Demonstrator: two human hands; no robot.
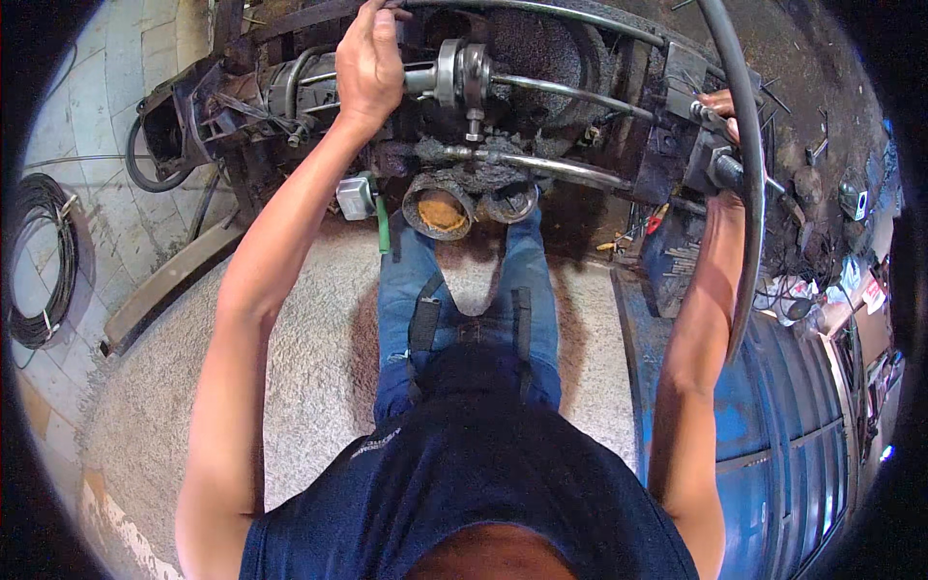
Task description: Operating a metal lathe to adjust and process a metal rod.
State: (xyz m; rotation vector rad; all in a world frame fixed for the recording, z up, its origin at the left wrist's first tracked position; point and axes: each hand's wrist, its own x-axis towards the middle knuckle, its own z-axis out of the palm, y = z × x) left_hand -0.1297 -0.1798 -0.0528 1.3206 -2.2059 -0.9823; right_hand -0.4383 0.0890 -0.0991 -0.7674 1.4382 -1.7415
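Observation:
At the top of the view, my left hand [370, 68] reaches over a greasy metal machine, its fingers curled round a part I cannot make out. Right beside it, a bright steel shaft carries a thick round collar [449, 73]. My right hand [717, 102] is at the machine's right end, fingers bent behind a bolted metal fitting [725, 166] that hides much of the hand; what it grips is unclear. A thick black curved bar or hose [746, 174] passes in front of that hand. Steel rods [570, 172] run across the machine between my hands.
Two round metal cups [438, 212] sit before my knees, one with orange-brown matter inside. A green handle [383, 226] hangs by a grey box [355, 197]. A coiled black cable [43, 259] lies left, a blue ribbed metal panel [744, 406] right, and a red-handled tool [657, 218] near the machine.

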